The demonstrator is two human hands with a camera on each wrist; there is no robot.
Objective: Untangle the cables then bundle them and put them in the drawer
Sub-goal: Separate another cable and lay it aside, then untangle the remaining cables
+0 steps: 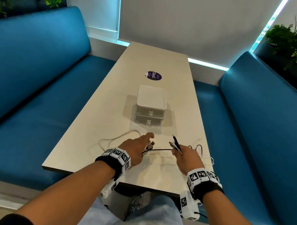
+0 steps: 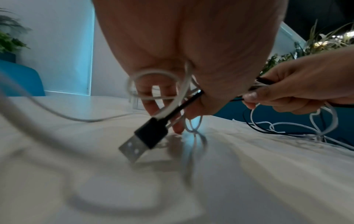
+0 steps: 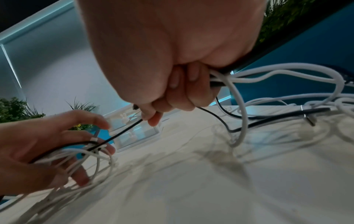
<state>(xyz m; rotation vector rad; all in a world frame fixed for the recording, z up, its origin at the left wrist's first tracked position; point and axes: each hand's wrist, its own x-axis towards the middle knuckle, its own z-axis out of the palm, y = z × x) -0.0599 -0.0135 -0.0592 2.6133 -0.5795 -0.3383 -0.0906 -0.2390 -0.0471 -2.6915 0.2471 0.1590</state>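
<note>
Head view, table: a long pale table (image 1: pixel 151 59) is seen running toward 12 o'clock between two blue benches (image 1: pixel 34 77).
Head view, drawer unit: a small white drawer unit (image 1: pixel 150 106) with two drawers pushed in is set near mid-table, at 12 o'clock from the hands; a purple sticker (image 1: pixel 154 75) is stuck beyond it.
Head view, left hand: the left hand (image 1: pixel 137 147) is held low over the near end, fingers loosely spread among white cable loops (image 1: pixel 119 137) that trail toward 9 o'clock.
Head view, right hand: the right hand (image 1: pixel 187 156) is curled round a bunch of cable ends, plugs pointing to 11 o'clock.
Head view, black cable: a thin black cable (image 1: pixel 159 149) is stretched taut between the two hands.

Left wrist view, plug: a black USB plug (image 2: pixel 147 138) is seen hanging tilted toward 7 o'clock just above the table, beside the fingertips (image 2: pixel 177 128).
Left wrist view, white cable: a white loop (image 2: pixel 153 84) is draped round the fingers.
Left wrist view, right hand: at 3 o'clock the black cable is pinched by thumb and fingers.

Right wrist view, right hand: the fingers (image 3: pixel 184 97) are closed tightly on black and white cables; more white loops (image 3: pixel 287 75) are spilled toward 3 o'clock.
Right wrist view, left hand: at 8 o'clock, a white tangle (image 3: pixel 91 153) is threaded through relaxed fingers.
Right wrist view, drawer unit: it is visible behind the taut cable.
</note>
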